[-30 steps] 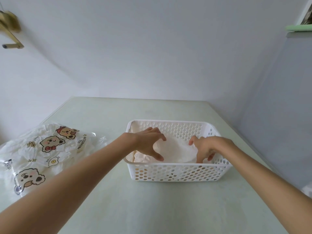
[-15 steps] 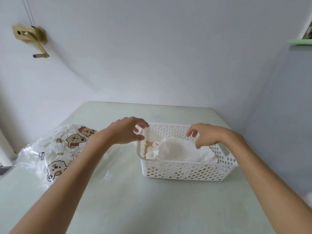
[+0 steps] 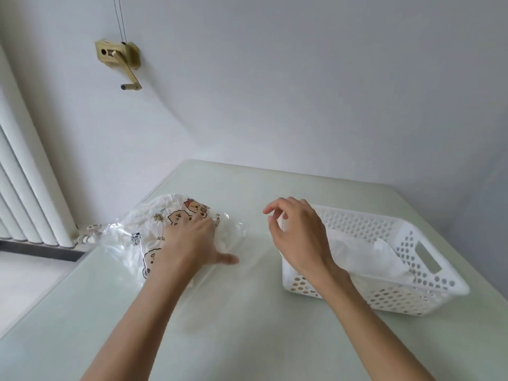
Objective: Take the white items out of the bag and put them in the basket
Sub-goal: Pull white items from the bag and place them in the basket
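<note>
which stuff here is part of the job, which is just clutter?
Job: bag, under left hand; basket with white items inside; right hand.
Clutter: crank handle on wall; radiator; table.

Single head-worn wide-angle view, set above the near edge of the pale green glossy counter (image 3: 247,339), facing forward and down. Both forearms enter from the near edge at close range. The far grey wall fills the upper half.

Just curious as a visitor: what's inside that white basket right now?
The basket holds crumpled white items. Their count is unclear, and the right hand covers the basket's near-left corner.
</note>
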The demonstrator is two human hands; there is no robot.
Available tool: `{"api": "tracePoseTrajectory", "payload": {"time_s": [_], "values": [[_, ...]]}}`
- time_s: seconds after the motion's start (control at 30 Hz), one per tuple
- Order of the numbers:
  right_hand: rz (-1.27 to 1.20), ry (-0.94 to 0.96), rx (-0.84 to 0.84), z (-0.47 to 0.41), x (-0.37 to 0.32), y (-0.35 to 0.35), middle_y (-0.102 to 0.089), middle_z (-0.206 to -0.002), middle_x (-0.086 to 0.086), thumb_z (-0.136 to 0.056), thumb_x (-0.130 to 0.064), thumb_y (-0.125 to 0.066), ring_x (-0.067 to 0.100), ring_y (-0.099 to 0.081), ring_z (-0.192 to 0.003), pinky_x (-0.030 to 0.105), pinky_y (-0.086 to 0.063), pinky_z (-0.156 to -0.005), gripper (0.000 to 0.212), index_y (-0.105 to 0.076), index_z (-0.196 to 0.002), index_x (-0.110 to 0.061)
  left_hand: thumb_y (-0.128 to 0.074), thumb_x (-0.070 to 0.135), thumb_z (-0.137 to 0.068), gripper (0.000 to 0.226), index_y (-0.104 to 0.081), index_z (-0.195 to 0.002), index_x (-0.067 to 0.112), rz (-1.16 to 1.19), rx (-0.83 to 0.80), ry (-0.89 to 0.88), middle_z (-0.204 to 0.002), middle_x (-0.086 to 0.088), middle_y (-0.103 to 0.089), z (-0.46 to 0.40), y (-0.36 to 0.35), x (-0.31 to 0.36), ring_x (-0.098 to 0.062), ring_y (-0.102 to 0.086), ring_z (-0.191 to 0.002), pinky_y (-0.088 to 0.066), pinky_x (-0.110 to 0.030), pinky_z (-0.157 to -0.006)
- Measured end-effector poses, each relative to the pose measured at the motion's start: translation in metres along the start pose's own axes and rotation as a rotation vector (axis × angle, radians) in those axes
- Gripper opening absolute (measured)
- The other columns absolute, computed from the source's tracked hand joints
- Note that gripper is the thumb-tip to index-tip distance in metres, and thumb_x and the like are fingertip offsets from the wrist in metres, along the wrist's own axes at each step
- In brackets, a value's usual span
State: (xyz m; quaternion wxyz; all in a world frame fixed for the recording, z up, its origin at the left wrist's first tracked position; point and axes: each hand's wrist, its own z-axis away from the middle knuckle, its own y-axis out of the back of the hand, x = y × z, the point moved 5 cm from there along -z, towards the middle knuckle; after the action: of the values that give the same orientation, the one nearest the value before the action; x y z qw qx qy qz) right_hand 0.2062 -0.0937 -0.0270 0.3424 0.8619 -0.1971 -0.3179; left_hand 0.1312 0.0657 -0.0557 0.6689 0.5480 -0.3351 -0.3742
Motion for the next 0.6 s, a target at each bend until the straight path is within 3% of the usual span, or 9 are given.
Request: {"api": "tracePoseTrajectory", "payload": {"time_s": [0.1, 0.17, 0.23, 0.4, 0.5, 0.6], "values": [[0.074, 0.129, -0.132, 0.004, -0.018, -0.018, -0.063, -0.09, -0.01, -0.09, -0.019, -0.057, 0.012, -0.048, -0.09, 0.023, -0.033, -0.083, 0.015, -0.067, -0.1, -0.025, -0.066, 0.051, -0.083, 0.066, -0.044, -0.134, 0.014, -0.167, -0.065, 0.03, -0.136, -0.004, -0.041, 0.006, -0.011, 0.015, -0.026, -0.04, -0.129, -0.041, -0.034, -0.097], [0.145, 0.182, -0.224, 0.008, -0.021, -0.027, -0.064, -0.098, -0.01, -0.093, -0.023, -0.054, 0.012, -0.048, -0.098, 0.021, -0.028, -0.087, 0.019, -0.065, -0.107, -0.027, -0.055, 0.023, -0.093, 0.037, -0.051, -0.129, 0.012, -0.165, 0.004, 0.023, -0.133, -0.006, -0.047, 0.007, -0.011, 0.018, -0.026, -0.047, -0.124, -0.042, -0.031, -0.09], [0.186, 0.222, -0.298, 0.015, -0.023, -0.032, -0.063, -0.103, -0.01, -0.095, -0.024, -0.052, 0.013, -0.047, -0.104, 0.02, -0.025, -0.087, 0.022, -0.064, -0.111, -0.029, -0.047, 0.009, -0.093, 0.028, -0.058, -0.118, 0.011, -0.103, 0.071, 0.008, -0.123, -0.005, -0.058, 0.005, -0.006, 0.012, -0.025, -0.055, -0.116, -0.041, -0.029, -0.079], [0.084, 0.302, -0.263, 0.021, -0.041, -0.026, -0.067, -0.11, -0.007, -0.096, -0.016, -0.049, 0.017, -0.053, -0.105, 0.018, -0.028, -0.082, 0.026, -0.068, -0.112, -0.022, -0.06, 0.02, -0.089, 0.017, -0.073, -0.099, 0.016, 0.261, 0.027, -0.046, -0.102, -0.001, -0.072, 0.002, -0.003, -0.02, -0.021, -0.065, -0.092, -0.048, -0.027, -0.076], [0.072, 0.265, -0.398, 0.022, -0.044, -0.037, -0.066, -0.115, -0.006, -0.099, -0.022, -0.04, 0.019, -0.054, -0.109, 0.025, -0.036, -0.088, 0.03, -0.064, -0.116, -0.029, -0.06, 0.022, -0.091, 0.018, -0.075, -0.1, 0.017, 0.404, 0.041, -0.069, -0.086, 0.0, -0.069, 0.007, 0.003, -0.029, -0.021, -0.065, -0.085, -0.046, -0.023, -0.069], [0.187, 0.299, -0.544, 0.03, -0.047, -0.048, -0.066, -0.113, -0.001, -0.096, -0.013, -0.039, 0.022, -0.054, -0.11, 0.029, -0.036, -0.087, 0.036, -0.063, -0.116, -0.03, -0.06, 0.024, -0.09, 0.017, -0.076, -0.097, 0.023, 0.387, 0.184, -0.011, -0.097, 0.001, -0.071, 0.007, 0.017, -0.043, -0.024, -0.064, -0.095, -0.048, -0.028, -0.076]]}}
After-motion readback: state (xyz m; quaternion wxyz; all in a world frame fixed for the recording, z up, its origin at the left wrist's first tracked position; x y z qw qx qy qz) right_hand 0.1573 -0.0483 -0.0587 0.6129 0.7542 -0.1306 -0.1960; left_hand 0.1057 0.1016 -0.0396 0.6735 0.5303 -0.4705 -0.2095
